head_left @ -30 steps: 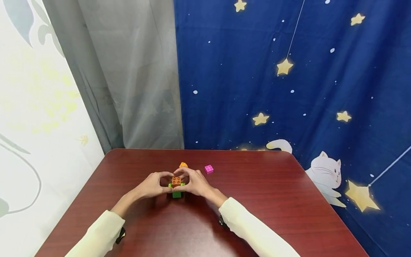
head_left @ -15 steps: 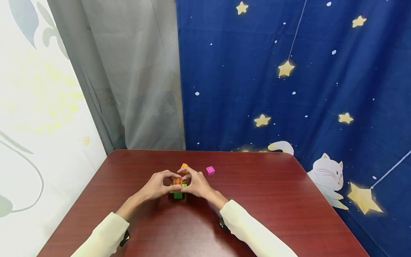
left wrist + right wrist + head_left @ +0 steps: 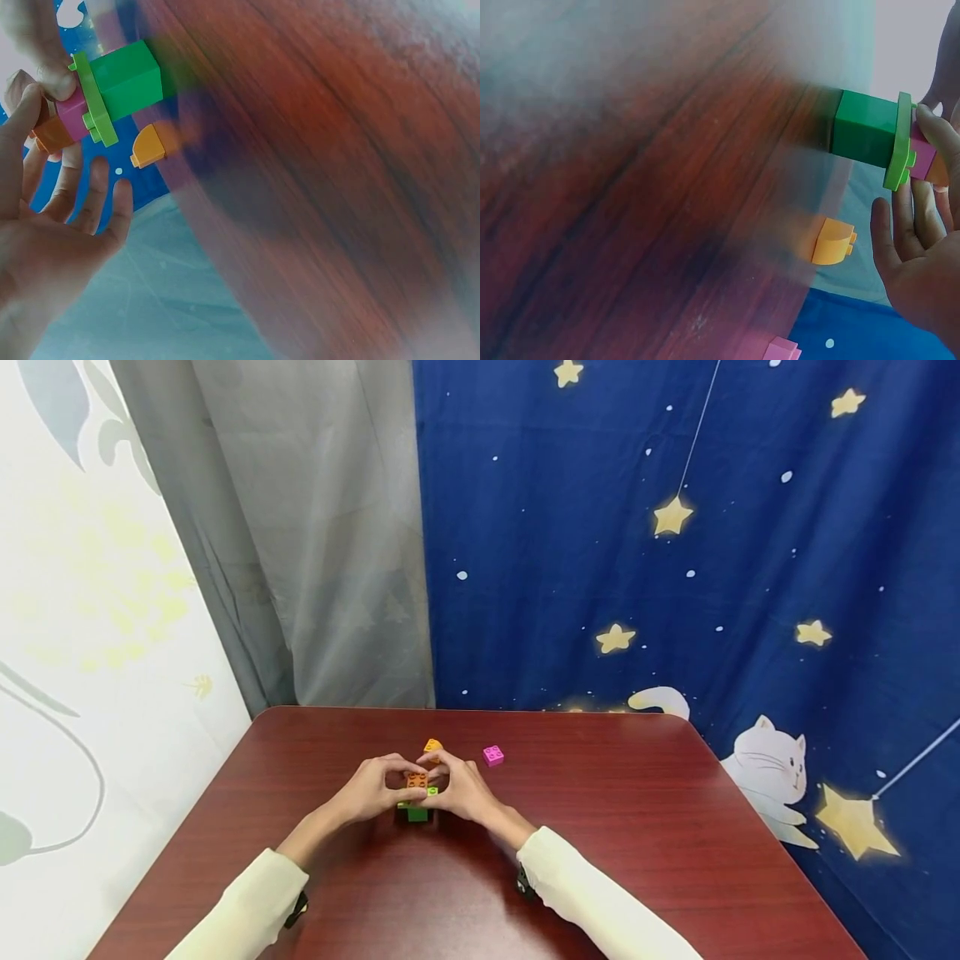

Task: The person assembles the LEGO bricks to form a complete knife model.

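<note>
A small brick stack stands on the table between the two hands. Its base is a green block (image 3: 127, 79), with a lime plate (image 3: 95, 101) over it, then a magenta brick (image 3: 72, 112) and an orange-brown brick (image 3: 417, 779) on top. My left hand (image 3: 375, 789) pinches the orange-brown brick, its thumb across the near side and its other fingers loosely spread. Opposite it, my right hand (image 3: 461, 791) pinches the magenta brick, thumb against its side just over the lime plate in the right wrist view. The fingers partly hide the upper bricks.
A yellow-orange curved brick (image 3: 832, 241) sits behind the stack, partly covered by the right hand in the head view. Farther right lies a pink brick (image 3: 492, 756) on the dark red table (image 3: 600, 827). Curtains (image 3: 525, 568) hang behind the table's far edge.
The left hand has moved slightly right, its thumb now reaching across the near side of the orange-brown brick. The right hand stays at the stack. The head view has shifted a little.
</note>
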Tool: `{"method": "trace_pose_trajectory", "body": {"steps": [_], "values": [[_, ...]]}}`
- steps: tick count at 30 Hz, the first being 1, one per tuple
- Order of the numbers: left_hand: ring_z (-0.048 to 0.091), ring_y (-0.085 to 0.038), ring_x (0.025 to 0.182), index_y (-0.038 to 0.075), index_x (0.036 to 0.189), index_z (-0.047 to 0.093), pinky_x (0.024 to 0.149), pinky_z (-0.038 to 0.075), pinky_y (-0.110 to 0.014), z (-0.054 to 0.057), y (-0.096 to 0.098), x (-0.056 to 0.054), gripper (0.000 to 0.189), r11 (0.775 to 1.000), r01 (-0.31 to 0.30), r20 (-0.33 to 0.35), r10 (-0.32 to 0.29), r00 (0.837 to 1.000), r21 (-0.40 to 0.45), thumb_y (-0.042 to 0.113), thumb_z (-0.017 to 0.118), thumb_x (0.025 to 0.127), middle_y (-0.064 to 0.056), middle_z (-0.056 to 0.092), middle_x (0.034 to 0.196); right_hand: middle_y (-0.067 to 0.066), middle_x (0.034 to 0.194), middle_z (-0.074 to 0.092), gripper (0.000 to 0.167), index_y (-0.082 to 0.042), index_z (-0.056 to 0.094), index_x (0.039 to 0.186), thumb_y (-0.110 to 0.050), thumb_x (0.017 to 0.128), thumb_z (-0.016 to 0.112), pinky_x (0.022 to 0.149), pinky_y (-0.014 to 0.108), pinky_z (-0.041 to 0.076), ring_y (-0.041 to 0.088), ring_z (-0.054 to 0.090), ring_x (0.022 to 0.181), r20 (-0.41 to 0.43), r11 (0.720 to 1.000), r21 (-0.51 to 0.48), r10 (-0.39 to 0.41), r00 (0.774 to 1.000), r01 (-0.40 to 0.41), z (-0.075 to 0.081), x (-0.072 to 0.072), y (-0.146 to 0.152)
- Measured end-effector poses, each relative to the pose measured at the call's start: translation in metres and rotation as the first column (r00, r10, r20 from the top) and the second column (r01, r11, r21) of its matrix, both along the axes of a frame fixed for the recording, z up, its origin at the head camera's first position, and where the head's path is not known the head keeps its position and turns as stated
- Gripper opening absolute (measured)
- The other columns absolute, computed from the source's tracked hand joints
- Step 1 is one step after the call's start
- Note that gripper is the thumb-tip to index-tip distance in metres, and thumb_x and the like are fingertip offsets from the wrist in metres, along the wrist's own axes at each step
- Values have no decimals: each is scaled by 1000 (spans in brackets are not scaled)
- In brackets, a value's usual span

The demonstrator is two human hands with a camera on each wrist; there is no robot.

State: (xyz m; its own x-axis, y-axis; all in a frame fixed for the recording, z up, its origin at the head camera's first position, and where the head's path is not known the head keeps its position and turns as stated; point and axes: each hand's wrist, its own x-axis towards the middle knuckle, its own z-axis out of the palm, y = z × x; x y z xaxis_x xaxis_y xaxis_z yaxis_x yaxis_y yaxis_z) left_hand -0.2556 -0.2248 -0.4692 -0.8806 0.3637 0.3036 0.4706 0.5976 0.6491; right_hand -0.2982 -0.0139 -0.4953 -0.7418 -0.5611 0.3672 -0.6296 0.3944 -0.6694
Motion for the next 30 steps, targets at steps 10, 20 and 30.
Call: {"method": "trace_pose_trajectory", "body": {"steps": [10, 20, 30], "values": [[67, -22, 99, 17, 113, 80, 85, 54, -51, -4, -3, 1, 33, 1000, -14, 12, 13, 1000, 10, 36, 86, 87, 7, 71, 103, -3, 99, 79, 57, -17, 67, 124, -23, 75, 96, 81, 29, 57, 1, 72, 91, 1, 999, 9, 33, 999, -33, 3, 4, -1], [67, -21, 99, 16, 114, 79, 87, 54, -51, 0, -3, -2, 34, 1000, -15, 13, 15, 1000, 7, 36, 86, 87, 7, 71, 103, 2, 107, 78, 53, -13, 67, 126, -17, 80, 93, 89, 35, 59, 11, 73, 98, -7, 994, 20, 108, 994, -107, 8, 2, 7], [66, -20, 97, 18, 114, 80, 87, 53, -49, -3, -2, -3, 35, 1000, -25, 29, 25, 999, -11, 38, 87, 86, 8, 71, 101, 5, 107, 77, 52, -8, 66, 129, -8, 83, 89, 79, 28, 59, 21, 75, 94, 71, 992, 23, 126, 990, -128, 3, 0, 26]]}}
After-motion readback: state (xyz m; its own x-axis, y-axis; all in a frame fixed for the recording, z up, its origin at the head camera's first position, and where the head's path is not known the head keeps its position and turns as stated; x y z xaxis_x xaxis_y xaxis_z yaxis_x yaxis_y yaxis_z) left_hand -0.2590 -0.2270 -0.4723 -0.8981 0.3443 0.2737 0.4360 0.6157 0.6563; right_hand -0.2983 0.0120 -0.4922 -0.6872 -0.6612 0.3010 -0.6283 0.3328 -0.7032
